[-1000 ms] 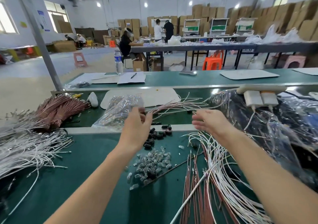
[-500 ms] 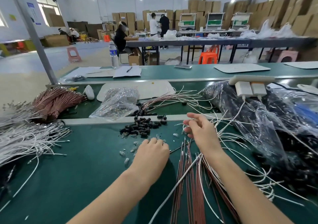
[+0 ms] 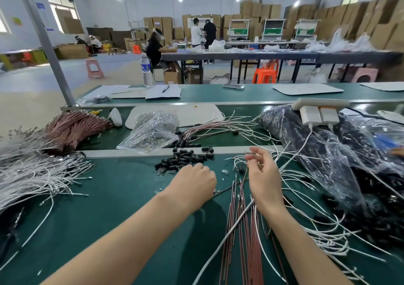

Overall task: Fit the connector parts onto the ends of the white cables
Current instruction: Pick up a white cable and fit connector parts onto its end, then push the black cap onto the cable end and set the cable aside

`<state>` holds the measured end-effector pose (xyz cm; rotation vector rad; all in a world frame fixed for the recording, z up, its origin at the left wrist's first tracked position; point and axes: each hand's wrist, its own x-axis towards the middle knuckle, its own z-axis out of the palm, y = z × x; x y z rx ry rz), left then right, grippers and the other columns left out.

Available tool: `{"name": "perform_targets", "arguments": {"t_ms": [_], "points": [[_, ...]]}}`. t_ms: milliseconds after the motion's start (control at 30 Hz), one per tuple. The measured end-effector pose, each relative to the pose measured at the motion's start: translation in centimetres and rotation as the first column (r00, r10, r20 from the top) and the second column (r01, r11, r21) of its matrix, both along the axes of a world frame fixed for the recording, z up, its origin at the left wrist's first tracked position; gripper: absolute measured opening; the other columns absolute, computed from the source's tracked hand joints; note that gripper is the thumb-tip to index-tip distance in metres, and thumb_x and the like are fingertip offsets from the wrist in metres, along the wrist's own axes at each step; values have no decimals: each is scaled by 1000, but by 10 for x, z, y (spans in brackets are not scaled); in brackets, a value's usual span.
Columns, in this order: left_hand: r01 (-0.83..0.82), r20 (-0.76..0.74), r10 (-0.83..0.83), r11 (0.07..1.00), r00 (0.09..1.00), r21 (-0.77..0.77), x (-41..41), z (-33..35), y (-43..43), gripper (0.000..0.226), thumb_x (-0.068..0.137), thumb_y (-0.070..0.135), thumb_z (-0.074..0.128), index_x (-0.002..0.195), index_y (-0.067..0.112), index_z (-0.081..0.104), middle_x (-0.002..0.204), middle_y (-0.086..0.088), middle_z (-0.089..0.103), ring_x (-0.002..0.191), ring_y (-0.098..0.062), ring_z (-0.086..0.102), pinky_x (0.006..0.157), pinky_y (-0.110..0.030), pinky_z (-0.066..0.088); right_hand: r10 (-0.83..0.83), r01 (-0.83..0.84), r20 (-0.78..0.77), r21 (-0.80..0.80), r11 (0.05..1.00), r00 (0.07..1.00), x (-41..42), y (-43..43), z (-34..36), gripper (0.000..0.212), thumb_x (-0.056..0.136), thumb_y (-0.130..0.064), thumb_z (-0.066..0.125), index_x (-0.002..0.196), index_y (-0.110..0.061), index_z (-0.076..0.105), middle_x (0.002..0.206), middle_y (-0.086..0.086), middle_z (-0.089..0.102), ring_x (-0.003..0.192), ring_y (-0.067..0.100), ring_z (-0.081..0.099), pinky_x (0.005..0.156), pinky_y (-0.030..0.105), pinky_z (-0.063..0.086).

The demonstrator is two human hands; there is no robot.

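Near the parts [image 3: 183, 160], your left hand [image 3: 192, 186] curls down, grip hidden; your right hand [image 3: 262, 179] pinches a cable [image 3: 235, 164] end for fitting.

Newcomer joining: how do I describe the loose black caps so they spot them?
Find the grey metal rail crossing the green bench. On its near side, beyond the left hand, lies a heap of small black cylindrical caps. They lie loose, unlike the black parts in the clear plastic bag at right.
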<state>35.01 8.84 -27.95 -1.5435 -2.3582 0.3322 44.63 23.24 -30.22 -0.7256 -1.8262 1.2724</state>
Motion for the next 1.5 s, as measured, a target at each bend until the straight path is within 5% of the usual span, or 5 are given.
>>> {"name": "perform_targets", "arguments": {"t_ms": [867,1000,1167,1400,1500], "points": [[-26,171,-32,945,985,327,-91,80,-106,24,103,22,53,121,23,68,111,4,63,99,-20,65,89,-35,53,140,-207,298,209,956,944,-63,-11,-5,26,103,-15,47,127,-21,57,110,-3,65,75,8,58,71,30,51],[-347,462,34,710,886,612,-108,50,-141,20,101,6,54,109,13,71,90,-1,65,77,-23,68,74,-25,48,196,-404,533,306,862,823,-78,-21,-2,24,104,-20,46,119,-23,64,98,-3,69,58,6,51,62,30,46],[-875,792,-505,134,343,464,-78,4,-129,19,108,11,41,99,17,56,88,-6,76,79,-19,74,69,-29,57,158,-575,687,433,695,709,-103,-44,5,23,102,-37,52,117,-26,65,120,-1,62,103,17,60,89,39,53],[-975,602,-786,-6,143,223,-43,-30,-80,10,102,18,55,94,15,61,79,1,69,69,-9,65,68,-26,53,12,-603,734,549,579,679,-111,-56,4,23,102,-28,56,119,-14,58,122,7,58,108,26,60,91,41,52],[-959,557,-810,-19,182,284,-39,-34,-70,6,100,11,57,96,13,61,79,-1,72,68,-11,69,62,-22,57,206,-434,488,419,797,848,-94,-48,10,17,101,-25,58,115,-16,60,104,-3,65,94,13,63,84,30,52]]}}
